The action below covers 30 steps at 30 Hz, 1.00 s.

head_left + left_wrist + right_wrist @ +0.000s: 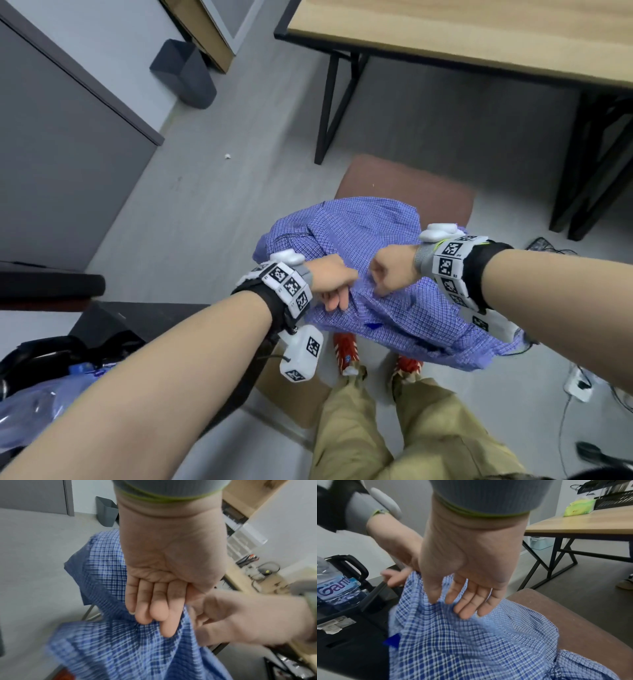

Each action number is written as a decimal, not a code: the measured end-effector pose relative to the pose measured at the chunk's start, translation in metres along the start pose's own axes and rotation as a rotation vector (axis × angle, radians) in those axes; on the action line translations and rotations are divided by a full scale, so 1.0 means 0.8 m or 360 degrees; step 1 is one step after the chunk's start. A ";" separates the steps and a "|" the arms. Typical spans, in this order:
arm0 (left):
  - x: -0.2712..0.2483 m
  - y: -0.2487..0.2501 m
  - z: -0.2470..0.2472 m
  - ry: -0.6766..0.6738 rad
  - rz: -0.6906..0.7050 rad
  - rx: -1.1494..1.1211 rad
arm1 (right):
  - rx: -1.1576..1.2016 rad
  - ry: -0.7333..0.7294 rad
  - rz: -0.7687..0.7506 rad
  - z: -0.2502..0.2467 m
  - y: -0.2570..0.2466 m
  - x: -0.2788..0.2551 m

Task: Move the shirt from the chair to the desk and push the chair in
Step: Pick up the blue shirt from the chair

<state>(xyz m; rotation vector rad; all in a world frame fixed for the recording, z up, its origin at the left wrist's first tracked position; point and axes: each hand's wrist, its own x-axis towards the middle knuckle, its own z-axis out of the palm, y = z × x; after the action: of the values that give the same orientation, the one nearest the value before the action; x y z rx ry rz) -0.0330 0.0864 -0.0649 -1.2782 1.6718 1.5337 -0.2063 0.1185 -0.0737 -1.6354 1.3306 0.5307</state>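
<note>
A blue checked shirt (370,240) lies bunched over the near part of the chair's brown seat (411,181). My left hand (334,286) and right hand (388,274) meet at its middle, and each pinches a fold of the cloth. In the left wrist view the left hand's fingers (150,608) press down into the shirt (120,649). The right wrist view has the right hand (467,599) gathering the shirt (471,649), whose lower part still rests on the seat (576,622). Beyond the chair stands the wooden desk (479,37) on black legs.
A grey bin (185,72) stands by the far wall. A black case (102,329) and bottled water (332,585) sit at my left. My red shoes (346,349) are by the chair. Cables and a power strip (579,385) lie on the floor at right.
</note>
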 end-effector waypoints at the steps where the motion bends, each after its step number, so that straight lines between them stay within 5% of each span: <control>1: -0.009 0.021 -0.011 0.0026 0.0052 -0.0009 | 0.0033 0.0069 0.0023 -0.010 0.000 -0.012; 7: -0.024 0.106 -0.067 0.0431 0.0378 -0.0288 | 0.0636 0.0374 -0.0080 -0.057 0.004 -0.051; 13: -0.026 0.153 -0.091 0.0590 0.0476 -0.0409 | 0.0605 0.0652 -0.0089 -0.062 0.024 -0.075; 18: -0.033 0.185 -0.111 0.0724 0.0548 -0.0586 | 0.0560 0.0786 0.0184 -0.039 0.029 -0.063; 25: -0.030 0.175 -0.123 0.0695 0.0510 0.0523 | 0.1263 0.0694 0.0154 -0.075 0.035 -0.089; 28: -0.036 0.156 -0.112 0.0613 0.0739 0.1004 | 0.1366 0.0795 0.0164 -0.105 0.038 -0.114; 30: -0.038 0.159 -0.108 0.0636 0.0847 0.1010 | 0.1333 0.0776 0.0112 -0.124 0.038 -0.127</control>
<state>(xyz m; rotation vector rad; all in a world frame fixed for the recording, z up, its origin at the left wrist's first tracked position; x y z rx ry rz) -0.1154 0.0007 0.0377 -0.8580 2.6370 0.8669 -0.2885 0.0871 0.0419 -1.0295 1.6548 -0.3969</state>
